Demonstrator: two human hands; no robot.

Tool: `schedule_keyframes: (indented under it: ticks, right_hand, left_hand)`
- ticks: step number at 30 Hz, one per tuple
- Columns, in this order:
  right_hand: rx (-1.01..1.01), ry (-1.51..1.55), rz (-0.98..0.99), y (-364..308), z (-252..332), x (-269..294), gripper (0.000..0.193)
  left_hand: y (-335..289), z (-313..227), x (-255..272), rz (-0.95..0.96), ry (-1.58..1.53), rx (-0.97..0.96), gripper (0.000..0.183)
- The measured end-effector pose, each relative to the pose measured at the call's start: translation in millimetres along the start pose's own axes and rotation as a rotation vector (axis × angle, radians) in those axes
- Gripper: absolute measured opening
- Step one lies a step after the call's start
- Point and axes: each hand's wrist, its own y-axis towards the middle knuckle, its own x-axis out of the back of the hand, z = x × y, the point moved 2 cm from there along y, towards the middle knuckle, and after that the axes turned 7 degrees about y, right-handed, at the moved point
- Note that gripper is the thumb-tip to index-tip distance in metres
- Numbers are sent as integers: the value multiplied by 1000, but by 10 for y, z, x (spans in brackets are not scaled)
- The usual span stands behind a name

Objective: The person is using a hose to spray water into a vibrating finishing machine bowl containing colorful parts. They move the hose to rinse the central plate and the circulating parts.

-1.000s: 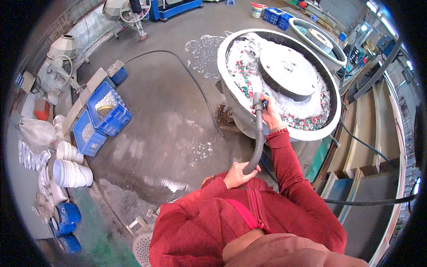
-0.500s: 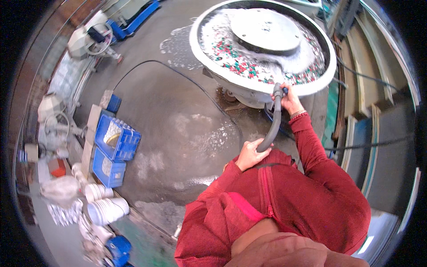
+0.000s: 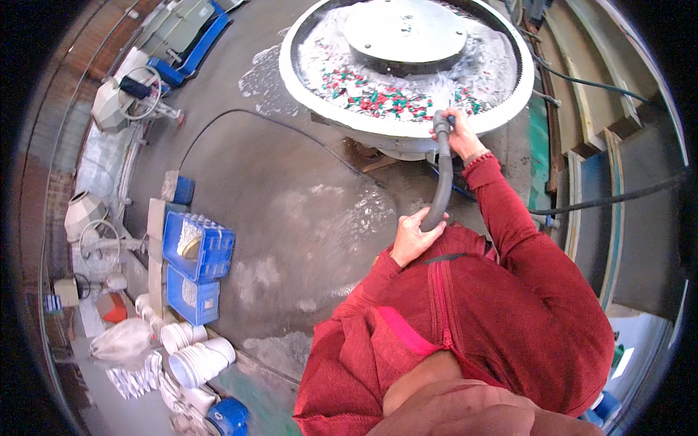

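Two grips | left fingers (image 3: 417,221) round grey hose (image 3: 444,171) | right fingers (image 3: 457,120) round its nozzle (image 3: 440,123) | blue drum (image 3: 231,418): marking unreadable

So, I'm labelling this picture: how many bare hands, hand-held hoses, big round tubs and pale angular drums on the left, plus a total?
Hands, left hand and right hand: 2
Grey hose: 1
Round tub: 1
Angular drums, upper drum and lower drum: 2
Total: 6
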Motion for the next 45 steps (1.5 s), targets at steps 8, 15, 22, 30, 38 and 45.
schedule_keyframes:
  ticks: [8,15,22,30,38,45]
  right_hand:
    - [-131,-311,245,-35,-658,-1505,24]
    - [-90,-344,329,-52,-559,-1632,23]
    - [-94,-211,207,211,-236,-815,29]
    - [-6,58,15,180,142,272,22]
    - [53,-77,114,11,312,-335,30]
    - [3,-13,83,-17,-84,-266,24]
  left_hand:
    - [-297,9,163,-401,28,56,10]
    - [-292,-26,135,-429,41,41,12]
    - [-112,-44,98,-314,98,-95,15]
    - [5,68,-23,-59,154,-93,23]
    - [24,33,88,55,-8,-71,19]
    - [-117,54,273,94,68,82,17]
